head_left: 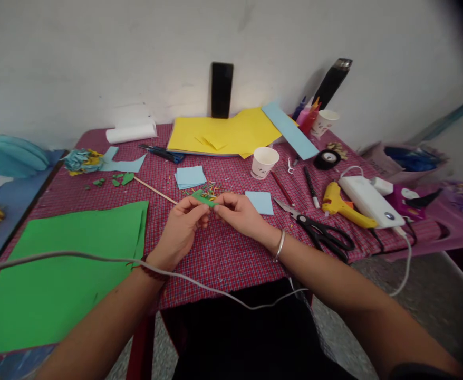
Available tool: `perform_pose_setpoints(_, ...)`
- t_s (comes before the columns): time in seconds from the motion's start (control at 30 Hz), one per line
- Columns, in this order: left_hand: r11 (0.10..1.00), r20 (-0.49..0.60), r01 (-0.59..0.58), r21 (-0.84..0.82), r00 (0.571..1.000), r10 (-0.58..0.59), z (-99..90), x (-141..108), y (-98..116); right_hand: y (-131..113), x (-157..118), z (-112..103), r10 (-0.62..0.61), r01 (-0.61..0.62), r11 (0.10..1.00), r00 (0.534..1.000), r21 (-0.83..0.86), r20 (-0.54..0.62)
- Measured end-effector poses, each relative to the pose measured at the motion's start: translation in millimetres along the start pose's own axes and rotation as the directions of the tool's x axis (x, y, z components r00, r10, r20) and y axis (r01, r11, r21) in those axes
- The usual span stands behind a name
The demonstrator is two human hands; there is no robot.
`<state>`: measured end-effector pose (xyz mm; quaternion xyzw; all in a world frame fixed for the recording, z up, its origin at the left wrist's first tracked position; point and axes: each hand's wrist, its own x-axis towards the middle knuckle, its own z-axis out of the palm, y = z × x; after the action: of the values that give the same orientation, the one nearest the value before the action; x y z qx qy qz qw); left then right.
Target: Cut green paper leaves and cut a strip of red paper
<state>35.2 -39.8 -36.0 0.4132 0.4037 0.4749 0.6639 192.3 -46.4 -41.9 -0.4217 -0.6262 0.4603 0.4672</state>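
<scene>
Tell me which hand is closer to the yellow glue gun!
Right: the right hand is to the left of the yellow glue gun, apart from it; the left hand is farther left.

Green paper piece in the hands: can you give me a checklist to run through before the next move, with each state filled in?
1. Green paper piece pinched by left hand and right hand: ok.
2. Wooden stick held by the left hand: cannot tell; its near end is hidden.
3. View of the left wrist unobstructed: not ok; a pale cable crosses in front.
4. Scissors set down, out of the fingers: ok.
5. Nearer paper cup upright: ok.
6. Glue gun cool: cannot tell.
</scene>
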Motion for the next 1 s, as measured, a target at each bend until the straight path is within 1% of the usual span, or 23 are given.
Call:
perform_pose_setpoints(0.13,1.0,-0.019,-0.009,0.01,1.0,0.009,0.1,0.1,-0.9,0.6,-0.2,-0.3,-0.02,0.02,1.0,1.0,0.007,-0.014)
perform_pose_setpoints(0.33,0.999,0.016,-0.002,-0.037,1.0,0.003,-0.6,0.6,-0.7,-0.4,-0.1,-1.4,-0.006,0.006,1.0,0.999,-0.024,-0.032)
perform_pose_setpoints(0.57,0.998,-0.043,-0.025,-0.051,0.999,0.023,1.0,0.9,2.6,-0.2,0.3,-1.0,-0.023,0.021,0.999,0.999,-0.047,-0.038)
perform_pose_setpoints(0.7,0.996,-0.067,-0.016,-0.089,0.998,0.01,-1.7,3.3,0.3,-1.9,-0.7,-1.4,0.012,-0.014,0.999,0.999,-0.048,-0.043)
perform_pose_setpoints(0.8,0.997,-0.089,-0.012,-0.07,0.996,0.006,-3.6,5.4,-2.0,-3.3,-1.3,-1.9,0.041,-0.043,0.997,0.998,-0.063,-0.039)
perform_pose_setpoints(0.93,0.997,-0.031,-0.027,-0.066,0.999,0.025,-1.9,4.3,-1.2,-4.4,-1.1,-2.2,0.045,-0.048,0.997,0.998,-0.063,-0.044)
perform_pose_setpoints(1.0,0.999,-0.004,-0.034,-0.022,0.999,0.034,0.2,2.3,-0.1,-4.6,-0.8,-2.0,0.036,-0.039,0.997,0.998,-0.063,-0.044)
